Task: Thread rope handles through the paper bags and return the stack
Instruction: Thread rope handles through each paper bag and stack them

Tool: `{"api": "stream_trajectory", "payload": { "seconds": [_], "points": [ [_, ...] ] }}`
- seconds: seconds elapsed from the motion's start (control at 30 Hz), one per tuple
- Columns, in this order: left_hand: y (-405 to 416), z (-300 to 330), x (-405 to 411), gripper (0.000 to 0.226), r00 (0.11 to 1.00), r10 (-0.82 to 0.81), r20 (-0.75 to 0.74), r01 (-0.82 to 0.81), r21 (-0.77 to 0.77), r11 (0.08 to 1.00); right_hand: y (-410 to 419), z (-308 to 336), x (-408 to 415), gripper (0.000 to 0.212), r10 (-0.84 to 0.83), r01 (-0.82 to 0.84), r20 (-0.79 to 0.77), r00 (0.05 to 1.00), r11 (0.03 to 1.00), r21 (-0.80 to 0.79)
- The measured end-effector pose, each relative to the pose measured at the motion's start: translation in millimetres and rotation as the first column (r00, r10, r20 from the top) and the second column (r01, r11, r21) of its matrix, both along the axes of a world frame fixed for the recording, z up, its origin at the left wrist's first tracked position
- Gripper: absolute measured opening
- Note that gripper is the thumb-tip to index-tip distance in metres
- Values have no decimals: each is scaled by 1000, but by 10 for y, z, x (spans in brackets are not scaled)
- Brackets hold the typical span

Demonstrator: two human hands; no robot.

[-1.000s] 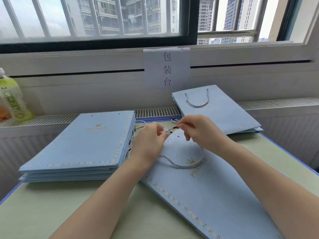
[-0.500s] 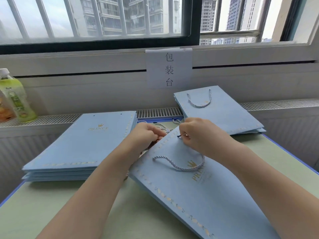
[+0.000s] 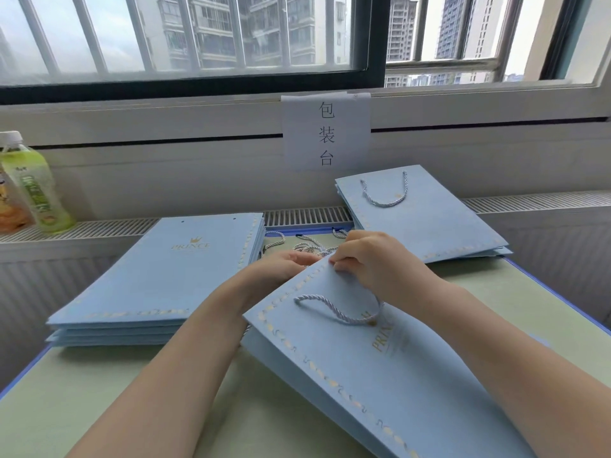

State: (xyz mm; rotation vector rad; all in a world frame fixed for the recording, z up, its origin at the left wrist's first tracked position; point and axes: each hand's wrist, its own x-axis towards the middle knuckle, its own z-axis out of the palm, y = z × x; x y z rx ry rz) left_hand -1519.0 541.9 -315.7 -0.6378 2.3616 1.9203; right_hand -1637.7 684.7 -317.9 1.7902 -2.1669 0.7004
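Since a second ago the near bag's top edge has lifted off the table and the left hand has slipped behind it; the rope end then pinched between both hands is out of sight.

At the left, a stack of unthreaded bags (image 3: 155, 279) lies flat on the table (image 3: 82, 401), its two punched holes bare at the far edge; on the sill beyond stands a green bottle (image 3: 36, 186).

The left hand (image 3: 287, 264) sits behind the raised edge of the near bag (image 3: 380, 375), fingers extended toward the right hand; most of it is hidden, so I cannot tell what it holds. Loose ropes (image 3: 310, 247) lie on the table just past it.

The right hand (image 3: 377, 262) curls over the near bag's top edge, fingertips pinching it; a rope handle (image 3: 340, 314) loops across the bag's face below the wrist.

At the right, finished bags (image 3: 426, 219) rest with a handle showing; a paper sign (image 3: 325, 132) hangs on the wall behind.
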Motion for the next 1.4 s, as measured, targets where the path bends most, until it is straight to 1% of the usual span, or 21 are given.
{"api": "stream_trajectory", "payload": {
  "seconds": [0.03,0.1,0.17,0.27,0.33,0.4,0.43,0.5,0.57,0.63,0.7,0.77,0.83,0.87,0.97,1.03,1.13,1.23,1.27,1.33,1.4],
  "points": [
    [3,-8,4,26,1000,-1,-11,1,30,1000,-7,5,-9,15,1,0,41,999,999,-36],
    [28,-7,4,23,998,30,-55,-25,98,995,-3,32,-5,8,21,4,188,982,991,-132],
    [58,-1,-3,25,992,66,-104,-57,93,994,14,68,31,4,77,-14,324,943,981,-192],
    [67,-2,-34,24,985,111,-135,-108,26,994,32,93,49,6,106,-35,400,910,983,-182],
    [89,28,-46,22,984,120,-131,-122,-8,992,32,99,29,7,101,-37,419,902,987,-157],
    [114,80,-45,20,985,127,-120,-133,-43,990,40,116,14,5,100,-34,482,871,989,-143],
    [121,103,-42,20,983,137,-123,-143,-44,989,49,134,18,5,112,-35,544,831,988,-149],
    [119,122,-27,21,978,155,-136,-164,-54,985,71,173,25,7,161,-26,690,705,979,-201],
    [107,122,-12,22,977,156,-145,-170,-92,981,93,216,12,13,227,21,819,528,960,-279],
    [102,124,-5,25,979,148,-141,-165,-122,979,111,258,-15,18,303,65,894,332,937,-342],
    [94,140,-13,32,979,153,-132,-171,-142,975,128,292,-44,19,357,127,916,183,915,-382],
    [102,153,-16,37,976,169,-134,-187,-135,973,135,308,-70,18,392,183,915,96,897,-403],
    [125,154,-10,34,974,183,-135,-199,-117,973,131,299,-72,18,393,185,916,75,898,-400],
    [147,158,1,30,973,185,-139,-199,-99,975,127,288,-68,18,379,170,921,89,905,-389],
    [187,147,30,28,968,208,-141,-219,-72,973,116,259,-49,18,322,123,929,183,930,-346],
    [216,132,26,25,963,234,-136,-250,-123,960,113,257,-41,18,328,115,925,193,928,-354],
    [267,118,7,26,953,255,-161,-297,-350,889,117,273,-42,19,408,144,904,124,894,-423],
    [286,81,0,37,984,147,-98,-177,-531,829,138,299,-74,23,526,176,851,14,836,-520],
    [280,74,5,39,992,110,-60,-125,-563,817,148,306,-91,24,561,186,827,-35,817,-546],
    [259,66,14,31,998,65,1,-52,-579,814,163,316,-126,26,598,199,795,-101,795,-573],
    [256,86,43,28,999,48,13,-33,-535,844,182,337,-152,26,613,196,781,-120,786,-586]
  ]
}}
